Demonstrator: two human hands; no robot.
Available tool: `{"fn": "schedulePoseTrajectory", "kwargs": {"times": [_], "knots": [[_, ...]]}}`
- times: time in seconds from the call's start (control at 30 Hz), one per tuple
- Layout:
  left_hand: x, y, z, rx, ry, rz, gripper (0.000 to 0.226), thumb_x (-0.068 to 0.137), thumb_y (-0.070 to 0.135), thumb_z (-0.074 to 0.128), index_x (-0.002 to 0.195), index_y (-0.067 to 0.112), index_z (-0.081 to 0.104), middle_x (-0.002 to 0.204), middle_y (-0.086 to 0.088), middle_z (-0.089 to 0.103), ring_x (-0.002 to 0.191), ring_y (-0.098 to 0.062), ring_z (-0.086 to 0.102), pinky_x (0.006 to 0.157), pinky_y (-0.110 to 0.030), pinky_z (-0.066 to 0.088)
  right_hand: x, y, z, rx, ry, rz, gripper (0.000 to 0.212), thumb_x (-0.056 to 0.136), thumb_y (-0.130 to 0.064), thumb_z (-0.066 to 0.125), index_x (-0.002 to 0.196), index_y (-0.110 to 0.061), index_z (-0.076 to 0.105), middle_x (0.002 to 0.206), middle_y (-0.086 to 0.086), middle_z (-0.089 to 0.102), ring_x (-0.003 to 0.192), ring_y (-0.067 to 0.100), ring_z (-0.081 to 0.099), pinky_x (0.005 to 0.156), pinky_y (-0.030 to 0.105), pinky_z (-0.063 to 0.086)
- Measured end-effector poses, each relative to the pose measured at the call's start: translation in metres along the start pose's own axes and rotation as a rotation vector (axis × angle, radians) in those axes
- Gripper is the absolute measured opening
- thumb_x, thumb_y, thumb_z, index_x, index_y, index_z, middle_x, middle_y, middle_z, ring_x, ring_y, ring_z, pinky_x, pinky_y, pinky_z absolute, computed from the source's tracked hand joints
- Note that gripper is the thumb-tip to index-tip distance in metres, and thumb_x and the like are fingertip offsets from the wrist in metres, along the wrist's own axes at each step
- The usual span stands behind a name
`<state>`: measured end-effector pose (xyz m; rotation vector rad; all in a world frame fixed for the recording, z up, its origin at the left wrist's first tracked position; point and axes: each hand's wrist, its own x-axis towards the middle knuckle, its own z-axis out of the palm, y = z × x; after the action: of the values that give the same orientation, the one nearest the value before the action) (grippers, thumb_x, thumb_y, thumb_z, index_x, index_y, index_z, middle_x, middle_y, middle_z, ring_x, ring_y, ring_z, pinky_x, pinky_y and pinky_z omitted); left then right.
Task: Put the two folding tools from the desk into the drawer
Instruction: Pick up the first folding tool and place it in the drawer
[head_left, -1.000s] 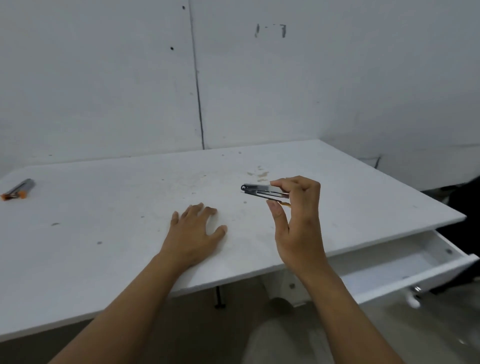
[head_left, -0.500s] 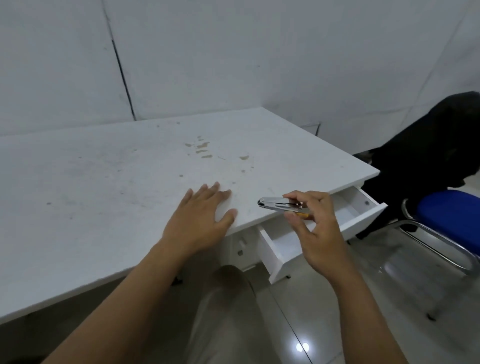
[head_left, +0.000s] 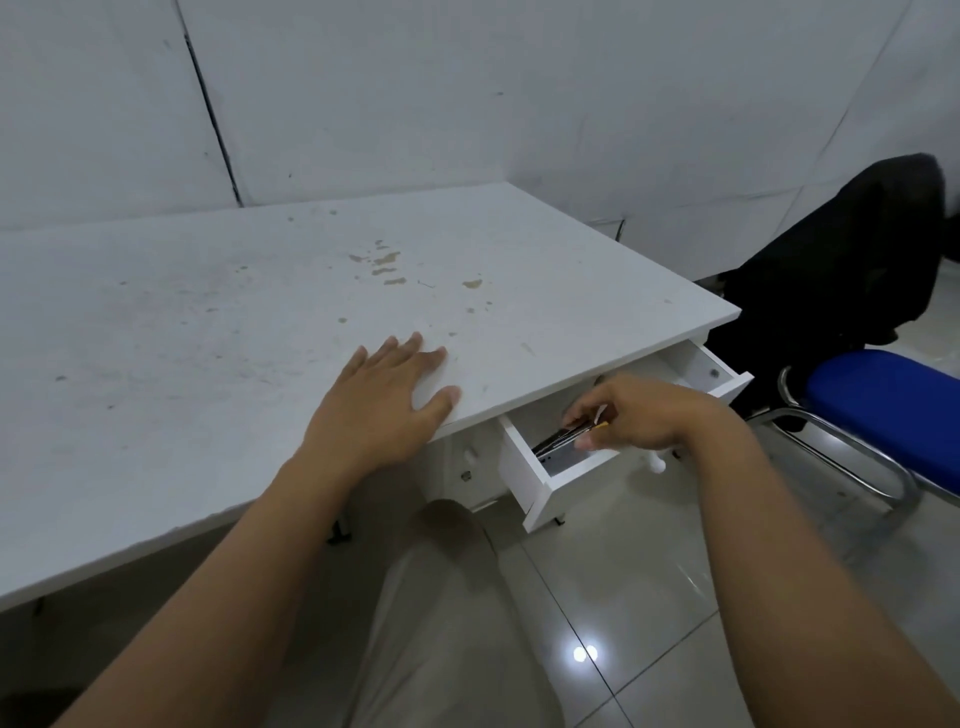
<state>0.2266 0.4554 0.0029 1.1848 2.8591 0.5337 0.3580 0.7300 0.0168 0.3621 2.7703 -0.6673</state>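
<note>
My right hand (head_left: 636, 415) reaches into the open white drawer (head_left: 535, 488) under the desk's right end. Its fingers pinch a slim metal folding tool (head_left: 561, 439) with a small orange tip, which slants down with its far end low inside the drawer. My left hand (head_left: 382, 400) lies flat, fingers spread, on the white desk (head_left: 208, 338) near its front edge, holding nothing. The second folding tool is out of view.
A blue-seated chair (head_left: 883, 400) with a chrome frame stands right of the drawer, a black garment (head_left: 841, 270) draped over its back. My leg sits below the desk edge. Glossy floor tiles lie beneath. White walls close the desk's far side.
My right hand has carried the folding tool from above the desk, past its front edge, down into the open drawer. The view swung right. My left hand stayed flat on the desk.
</note>
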Motion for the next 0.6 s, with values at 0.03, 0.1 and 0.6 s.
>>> {"fn": "schedulePoseTrajectory", "kwargs": {"times": [0.03, 0.1, 0.6], "knots": [[0.0, 0.0, 0.0, -0.003, 0.002, 0.001, 0.067, 0.097, 0.063, 0.028, 0.158, 0.035, 0.028, 0.17, 0.007, 0.018, 0.157, -0.014, 0.012, 0.127, -0.041, 0.006, 0.004, -0.005, -0.001, -0.049, -0.045, 0.013, 0.028, 0.089, -0.034, 0.079, 0.116, -0.035, 0.075, 0.105, -0.014, 0.071, 0.098, 0.013, 0.067, 0.079, 0.023, 0.052], [-0.001, 0.0, 0.0, -0.008, 0.006, 0.002, 0.066, 0.097, 0.063, 0.029, 0.157, 0.035, 0.03, 0.17, 0.006, 0.019, 0.157, -0.014, 0.013, 0.127, -0.041, 0.007, 0.012, -0.011, 0.001, -0.111, -0.123, 0.046, 0.03, 0.09, -0.032, 0.078, 0.12, -0.033, 0.074, 0.102, -0.017, 0.066, 0.094, 0.009, 0.063, 0.061, 0.011, 0.044], [-0.003, 0.001, -0.003, -0.09, 0.035, -0.01, 0.062, 0.098, 0.062, 0.038, 0.153, 0.035, 0.039, 0.167, 0.008, 0.026, 0.155, -0.013, 0.019, 0.126, -0.038, 0.008, 0.0, -0.008, 0.027, 0.075, 0.077, 0.092, 0.017, 0.093, -0.028, 0.069, 0.1, -0.03, 0.085, 0.109, -0.013, 0.074, 0.11, 0.013, 0.067, 0.096, 0.032, 0.053]]}}
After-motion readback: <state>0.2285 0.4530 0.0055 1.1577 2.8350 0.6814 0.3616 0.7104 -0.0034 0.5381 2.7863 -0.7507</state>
